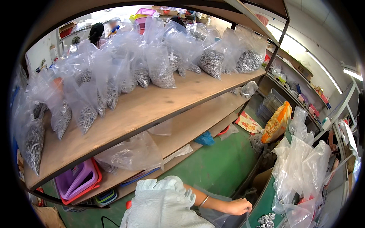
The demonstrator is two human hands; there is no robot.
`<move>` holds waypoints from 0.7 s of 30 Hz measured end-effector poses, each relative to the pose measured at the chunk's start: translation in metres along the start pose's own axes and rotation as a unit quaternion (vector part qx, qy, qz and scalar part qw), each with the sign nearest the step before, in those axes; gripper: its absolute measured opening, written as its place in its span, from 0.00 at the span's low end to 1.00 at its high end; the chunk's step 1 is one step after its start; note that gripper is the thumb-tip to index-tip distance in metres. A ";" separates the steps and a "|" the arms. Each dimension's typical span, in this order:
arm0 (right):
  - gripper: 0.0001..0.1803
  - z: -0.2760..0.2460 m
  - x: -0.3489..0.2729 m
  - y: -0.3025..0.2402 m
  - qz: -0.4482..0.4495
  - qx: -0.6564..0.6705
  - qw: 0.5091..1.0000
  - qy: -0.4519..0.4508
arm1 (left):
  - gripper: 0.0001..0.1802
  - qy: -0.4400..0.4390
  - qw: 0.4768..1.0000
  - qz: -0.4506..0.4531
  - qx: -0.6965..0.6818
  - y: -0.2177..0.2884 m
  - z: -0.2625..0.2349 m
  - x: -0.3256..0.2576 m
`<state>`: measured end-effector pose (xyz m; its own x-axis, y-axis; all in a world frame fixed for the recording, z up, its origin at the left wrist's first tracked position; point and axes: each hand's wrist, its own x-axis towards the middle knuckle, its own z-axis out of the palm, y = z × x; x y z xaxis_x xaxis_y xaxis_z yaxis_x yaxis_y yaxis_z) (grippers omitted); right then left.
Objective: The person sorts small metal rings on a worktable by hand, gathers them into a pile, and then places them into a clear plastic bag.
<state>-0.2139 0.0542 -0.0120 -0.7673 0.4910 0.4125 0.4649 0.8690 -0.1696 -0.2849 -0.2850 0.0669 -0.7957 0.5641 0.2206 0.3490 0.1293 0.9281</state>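
My left arm reaches out from a pale, crinkled sleeve [159, 201] at the lower edge, a bracelet on its wrist. At its end my left hand [238, 206] is closed, its fingers pinching the edge of a clear plastic bag [218, 217]. The bag hangs below and beside the forearm, partly cut off by the frame. Just right of the hand, small shiny metal rings or fittings [267, 219] lie in a heap on the green tabletop [269, 197]. Several crumpled clear bags [300, 167] are piled farther along that table. My right hand is out of view.
A wooden shelf [182, 99] on the left bears many clear bags of metal parts [161, 70]. Purple and red trays [78, 180] sit below it. An orange-and-white sack [277, 121] and stacked grey crates [270, 104] stand beyond the green floor [213, 163].
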 end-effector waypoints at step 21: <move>0.11 0.000 0.018 0.026 0.402 0.696 0.595 -0.028 | 0.09 0.024 0.996 -0.056 -0.063 -0.009 -0.005 -0.009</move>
<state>-0.2152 0.0855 -0.0087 -0.5761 0.7497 -0.3258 -0.0946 -0.4570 -0.8844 -0.2836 -0.2950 0.0583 -0.8501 0.5118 0.1243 0.1941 0.0851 0.9773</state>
